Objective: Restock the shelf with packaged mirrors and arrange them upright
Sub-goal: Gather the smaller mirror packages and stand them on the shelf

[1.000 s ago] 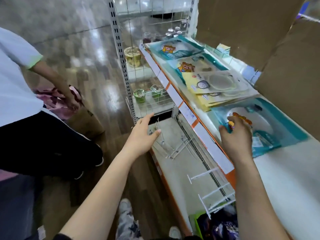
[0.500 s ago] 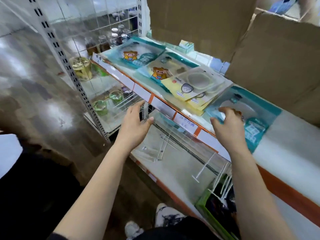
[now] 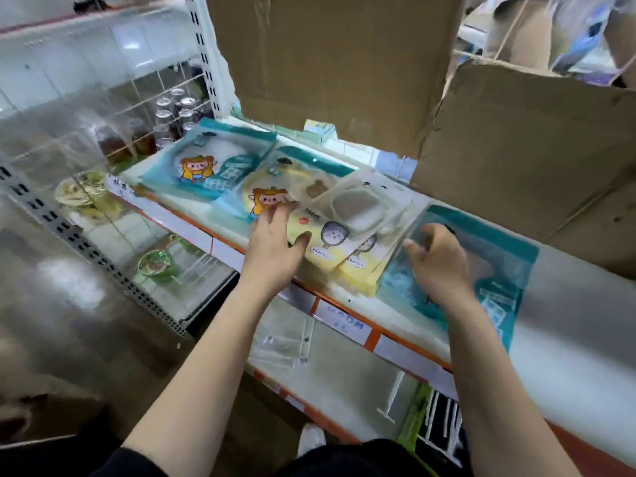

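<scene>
Step in hand: gathering flat-lying stock on the white shelf (image 3: 568, 321). The left hand (image 3: 272, 246), fingers straight, touches the yellow plastic-wrapped mirror pack (image 3: 344, 249) at twelve o'clock. At three o'clock, the right hand (image 3: 440, 266) grips the teal plastic-wrapped mirror pack (image 3: 499, 270) by its edge. Next, likely: tilt it upright.

Head-worn view, close, down onto shelf (image 3: 578, 304)

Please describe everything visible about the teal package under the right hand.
The teal package is a flat plastic pack with a darker teal top band and white print near its front corner. It lies on the white shelf, beside yellow packs. The right hand grips its left part with curled fingers.
</scene>
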Demonstrator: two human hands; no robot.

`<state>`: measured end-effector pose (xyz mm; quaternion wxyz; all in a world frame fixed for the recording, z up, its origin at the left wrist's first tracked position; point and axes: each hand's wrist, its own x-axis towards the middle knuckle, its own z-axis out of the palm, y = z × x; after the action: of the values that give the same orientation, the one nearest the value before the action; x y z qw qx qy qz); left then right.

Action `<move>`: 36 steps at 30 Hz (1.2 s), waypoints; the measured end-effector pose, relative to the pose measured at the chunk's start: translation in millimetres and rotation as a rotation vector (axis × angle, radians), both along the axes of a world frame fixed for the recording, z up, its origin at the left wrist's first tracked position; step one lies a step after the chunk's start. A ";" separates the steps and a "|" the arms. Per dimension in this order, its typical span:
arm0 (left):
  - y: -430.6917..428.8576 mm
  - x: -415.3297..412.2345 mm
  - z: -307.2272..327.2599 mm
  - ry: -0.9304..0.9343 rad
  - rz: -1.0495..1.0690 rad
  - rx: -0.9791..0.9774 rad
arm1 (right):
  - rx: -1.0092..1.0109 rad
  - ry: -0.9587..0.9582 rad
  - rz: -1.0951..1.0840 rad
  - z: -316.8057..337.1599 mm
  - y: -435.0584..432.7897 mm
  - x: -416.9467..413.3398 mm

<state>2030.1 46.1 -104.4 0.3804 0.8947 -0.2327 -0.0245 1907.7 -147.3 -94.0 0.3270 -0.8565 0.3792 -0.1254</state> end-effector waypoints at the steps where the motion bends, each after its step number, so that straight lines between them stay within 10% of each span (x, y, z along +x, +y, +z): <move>1: -9.9 5.7 0.2 -0.007 -0.021 0.001 | 0.016 -0.017 -0.005 -0.5 -2.3 3.0; 21: -116.6 78.7 12.5 -0.034 -0.389 0.483 | 0.145 0.069 -0.165 1.0 -34.7 58.5; 36: -119.5 106.6 5.7 0.096 -0.405 0.338 | 0.289 -0.157 -0.429 -11.1 -37.6 63.6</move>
<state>2136.7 -73.4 -98.7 0.2236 0.8786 -0.3810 -0.1811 1971.3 -185.0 -105.1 0.4402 -0.6886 0.5396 -0.2023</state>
